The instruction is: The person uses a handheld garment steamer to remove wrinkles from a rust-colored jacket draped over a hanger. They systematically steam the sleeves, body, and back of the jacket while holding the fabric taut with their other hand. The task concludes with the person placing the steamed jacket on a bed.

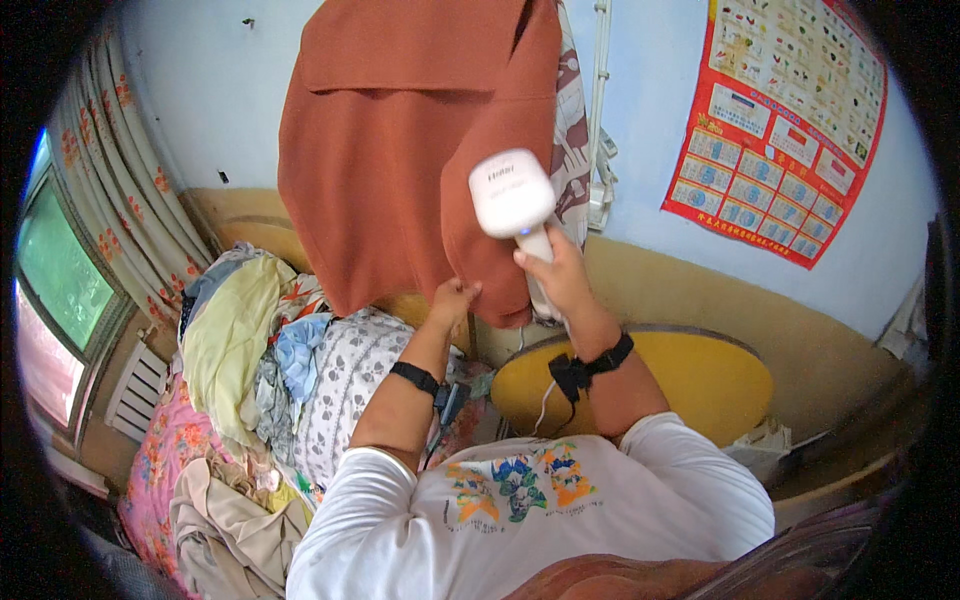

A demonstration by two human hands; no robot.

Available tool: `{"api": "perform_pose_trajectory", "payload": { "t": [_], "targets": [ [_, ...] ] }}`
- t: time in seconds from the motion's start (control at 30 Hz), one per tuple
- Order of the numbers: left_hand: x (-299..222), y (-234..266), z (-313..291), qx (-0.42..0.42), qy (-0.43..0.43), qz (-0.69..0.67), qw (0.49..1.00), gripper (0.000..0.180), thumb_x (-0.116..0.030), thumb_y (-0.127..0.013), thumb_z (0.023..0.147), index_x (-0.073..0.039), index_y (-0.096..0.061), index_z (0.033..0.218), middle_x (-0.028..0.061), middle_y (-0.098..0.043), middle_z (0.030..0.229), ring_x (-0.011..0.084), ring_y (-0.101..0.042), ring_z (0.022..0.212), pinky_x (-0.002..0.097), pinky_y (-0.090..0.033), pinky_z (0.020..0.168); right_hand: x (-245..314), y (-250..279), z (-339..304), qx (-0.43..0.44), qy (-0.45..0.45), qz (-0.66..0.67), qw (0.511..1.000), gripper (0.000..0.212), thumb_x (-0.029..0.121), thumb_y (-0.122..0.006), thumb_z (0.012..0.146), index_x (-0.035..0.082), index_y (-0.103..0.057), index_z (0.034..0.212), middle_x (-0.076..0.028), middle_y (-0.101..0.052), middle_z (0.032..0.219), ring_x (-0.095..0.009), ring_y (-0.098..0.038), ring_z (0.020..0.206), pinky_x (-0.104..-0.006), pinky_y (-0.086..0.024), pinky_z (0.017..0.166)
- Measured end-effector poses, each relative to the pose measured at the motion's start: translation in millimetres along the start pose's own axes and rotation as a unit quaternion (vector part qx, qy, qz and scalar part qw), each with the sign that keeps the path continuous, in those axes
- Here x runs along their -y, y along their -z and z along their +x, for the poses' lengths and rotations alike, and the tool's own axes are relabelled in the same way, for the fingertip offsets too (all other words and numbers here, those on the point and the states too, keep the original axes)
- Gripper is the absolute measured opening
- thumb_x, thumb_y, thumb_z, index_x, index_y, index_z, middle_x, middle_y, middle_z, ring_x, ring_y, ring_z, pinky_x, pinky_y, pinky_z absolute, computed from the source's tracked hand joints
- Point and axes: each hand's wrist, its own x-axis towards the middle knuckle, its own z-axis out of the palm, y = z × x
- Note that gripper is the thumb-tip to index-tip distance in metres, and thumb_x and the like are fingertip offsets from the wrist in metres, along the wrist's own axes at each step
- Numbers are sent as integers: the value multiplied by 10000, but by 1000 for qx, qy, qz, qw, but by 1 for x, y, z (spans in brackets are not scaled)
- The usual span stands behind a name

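A rust-orange garment (400,150) hangs on the wall in front of me. My left hand (455,298) pinches its lower hem and pulls it taut. My right hand (555,275) grips the handle of a white handheld garment steamer (512,192), whose head is pressed against the right side of the garment. A white cord runs down from the steamer past my right wrist. Both wrists wear black bands.
A heap of mixed clothes (260,360) covers a bed at the left, beside a curtained window (60,270). A yellow round table top (700,380) stands below right. A red poster (790,120) hangs on the blue wall. White pipework (600,120) runs down behind the garment.
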Motion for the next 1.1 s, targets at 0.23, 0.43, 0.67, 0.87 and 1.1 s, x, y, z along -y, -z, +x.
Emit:
{"api": "perform_pose_trajectory", "payload": {
  "t": [0.23, 0.43, 0.67, 0.87, 1.1],
  "targets": [
    [5, -5, -19, 2, 12, -49, 999, 312, -202, -581, 902, -15, -547, 1149, 51, -595, 1034, 180, -533, 876, 277, -429, 759, -44, 0, -34, 36, -46, 14, 998, 460, 245, -702, 767, -22, -545, 1107, -167, -631, 950, -244, -607, 873, -361, -459, 779],
    [4, 4, -5, 0, -35, -88, 995, 277, -82, -541, 871, -13, -538, 1139, 78, -594, 1073, 210, -549, 953, 325, -445, 841, -30, 12, -31, 12, -54, 58, 997, 410, 180, -690, 770, -16, -548, 1101, -110, -618, 928, -189, -576, 847, -331, -451, 773],
    [-93, 16, -8, 14, -140, -244, 960, 342, -171, -576, 857, -11, -530, 1156, 117, -575, 1129, 230, -554, 1021, 339, -446, 874, -13, 26, -19, -7, -70, 127, 989, 345, 108, -669, 784, -11, -543, 1082, -76, -601, 968, -138, -551, 860, -291, -445, 761],
    [-147, 11, 5, -94, -158, -162, 970, 324, -310, -595, 889, -15, -556, 1017, 70, -609, 917, 159, -564, 813, 291, -468, 746, -6, 28, -20, 5, -47, 134, 990, 369, 90, -662, 793, -18, -530, 1120, -75, -599, 970, -147, -554, 881, -293, -447, 783],
    [-122, 26, 20, -113, -196, -316, 921, 214, -221, -513, 937, -26, -535, 1023, 42, -586, 805, 123, -534, 733, 275, -463, 709, -19, 28, -21, 17, -45, 117, 992, 375, 102, -672, 778, -21, -542, 1108, -100, -600, 981, -166, -560, 881, -308, -444, 794]
  ]
}}
